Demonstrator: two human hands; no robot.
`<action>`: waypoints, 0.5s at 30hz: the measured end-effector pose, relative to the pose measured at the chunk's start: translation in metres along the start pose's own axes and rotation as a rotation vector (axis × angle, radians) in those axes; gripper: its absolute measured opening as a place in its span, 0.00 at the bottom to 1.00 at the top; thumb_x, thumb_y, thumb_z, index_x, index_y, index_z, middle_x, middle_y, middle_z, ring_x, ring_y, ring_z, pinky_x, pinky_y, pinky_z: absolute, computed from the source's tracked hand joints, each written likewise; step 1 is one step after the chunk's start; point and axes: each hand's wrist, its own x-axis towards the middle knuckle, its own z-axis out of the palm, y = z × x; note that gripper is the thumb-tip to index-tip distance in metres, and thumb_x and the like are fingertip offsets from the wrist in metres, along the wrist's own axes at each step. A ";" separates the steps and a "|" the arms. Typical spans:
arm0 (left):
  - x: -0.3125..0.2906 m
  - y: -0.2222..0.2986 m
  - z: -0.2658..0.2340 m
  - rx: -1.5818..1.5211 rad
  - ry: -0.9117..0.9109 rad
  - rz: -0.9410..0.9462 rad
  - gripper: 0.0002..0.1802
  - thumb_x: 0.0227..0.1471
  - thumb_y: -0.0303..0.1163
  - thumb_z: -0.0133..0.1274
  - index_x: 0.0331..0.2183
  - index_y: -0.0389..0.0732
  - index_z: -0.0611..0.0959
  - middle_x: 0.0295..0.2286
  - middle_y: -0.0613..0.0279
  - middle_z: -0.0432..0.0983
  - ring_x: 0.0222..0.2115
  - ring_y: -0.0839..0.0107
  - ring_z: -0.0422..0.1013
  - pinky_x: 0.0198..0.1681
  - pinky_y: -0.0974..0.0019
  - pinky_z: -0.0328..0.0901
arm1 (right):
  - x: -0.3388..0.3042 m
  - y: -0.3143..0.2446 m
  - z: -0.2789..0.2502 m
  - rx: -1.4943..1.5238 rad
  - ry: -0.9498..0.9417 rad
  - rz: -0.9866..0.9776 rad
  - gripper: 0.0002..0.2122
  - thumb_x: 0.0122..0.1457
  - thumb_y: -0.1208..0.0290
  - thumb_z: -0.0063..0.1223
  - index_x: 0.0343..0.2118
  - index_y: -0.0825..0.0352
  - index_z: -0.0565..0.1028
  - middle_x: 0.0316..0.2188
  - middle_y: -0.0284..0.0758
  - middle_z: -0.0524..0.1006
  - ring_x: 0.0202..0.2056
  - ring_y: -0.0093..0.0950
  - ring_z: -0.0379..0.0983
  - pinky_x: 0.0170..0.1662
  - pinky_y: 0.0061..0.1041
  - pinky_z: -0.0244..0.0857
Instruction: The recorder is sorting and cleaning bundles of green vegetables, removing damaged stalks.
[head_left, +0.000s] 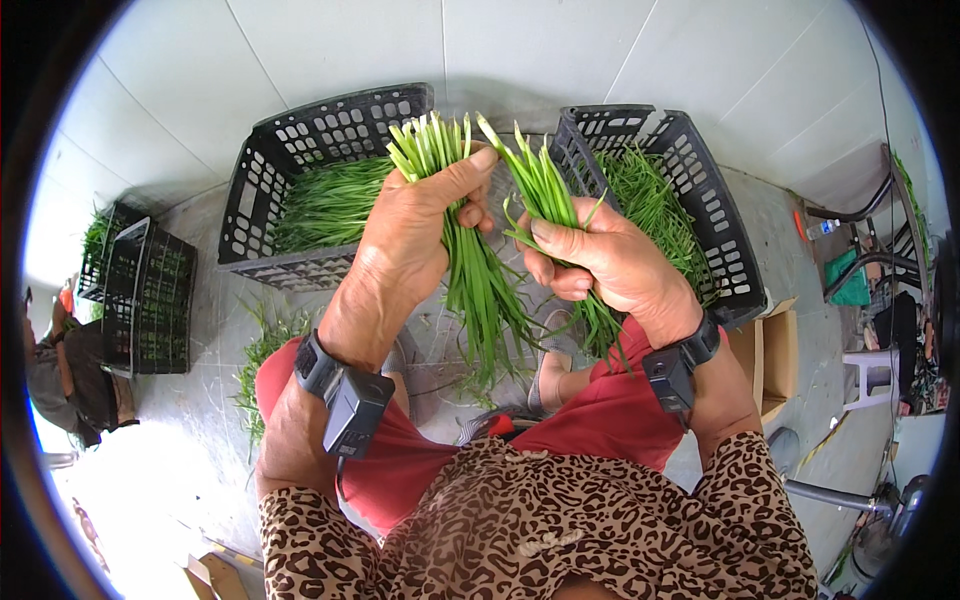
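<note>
Left hand: grasping the larger bunch of green stalks, thumb across the front, fingers curled behind. Pale cut ends point up, fairly close together but not quite level; leaves hang below the fist, between the knees.

Right hand: grasping a smaller bunch, pinched between thumb and bent fingers. Its stems lean up and left; a few strays curl out beside the thumb. Its upper tips sit just beside the left bunch; cannot tell whether they touch.

Both bunches are held in the air in front of the body, between two black crates. The left crate holds long leaves lying mostly in one direction; the right crate holds a more tangled heap. Loose greens lie on the floor, near the left knee.

Handling notes (judgement): keep the left grasp firm enough to stop stalks sliding, yet light enough not to bruise them. Work the smaller bunch with the right fingertips, not the whole palm, so single stalks can be separated. Keep pale ends on one side and level. Tease strays out along their length; a sideways tug would likely snap or crease them.
</note>
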 end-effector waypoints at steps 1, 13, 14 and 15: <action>0.000 0.000 -0.001 0.000 0.001 0.000 0.05 0.48 0.28 0.56 0.26 0.40 0.76 0.17 0.72 0.67 0.16 0.79 0.60 0.22 0.71 0.60 | 0.000 0.000 0.000 -0.007 -0.008 0.012 0.10 0.60 0.65 0.49 0.35 0.67 0.69 0.22 0.31 0.72 0.15 0.11 0.57 0.16 0.11 0.49; -0.001 -0.002 -0.001 -0.030 -0.037 -0.017 0.03 0.48 0.26 0.56 0.27 0.39 0.77 0.18 0.70 0.68 0.17 0.78 0.60 0.23 0.71 0.60 | 0.001 0.002 0.001 -0.061 -0.018 0.022 0.10 0.59 0.64 0.49 0.34 0.68 0.69 0.21 0.31 0.72 0.15 0.12 0.58 0.16 0.12 0.49; -0.002 -0.001 0.001 -0.028 -0.005 -0.013 0.03 0.48 0.26 0.55 0.27 0.39 0.77 0.18 0.70 0.69 0.17 0.78 0.61 0.23 0.71 0.60 | 0.001 0.002 0.002 -0.062 -0.019 0.021 0.10 0.59 0.64 0.49 0.34 0.68 0.69 0.21 0.31 0.72 0.15 0.12 0.58 0.16 0.12 0.49; -0.002 0.000 0.002 -0.027 0.026 -0.009 0.03 0.48 0.25 0.55 0.26 0.39 0.77 0.19 0.69 0.69 0.17 0.78 0.61 0.23 0.71 0.60 | 0.002 0.002 0.001 -0.053 -0.013 0.019 0.11 0.59 0.64 0.49 0.33 0.68 0.69 0.21 0.31 0.72 0.15 0.12 0.58 0.16 0.12 0.50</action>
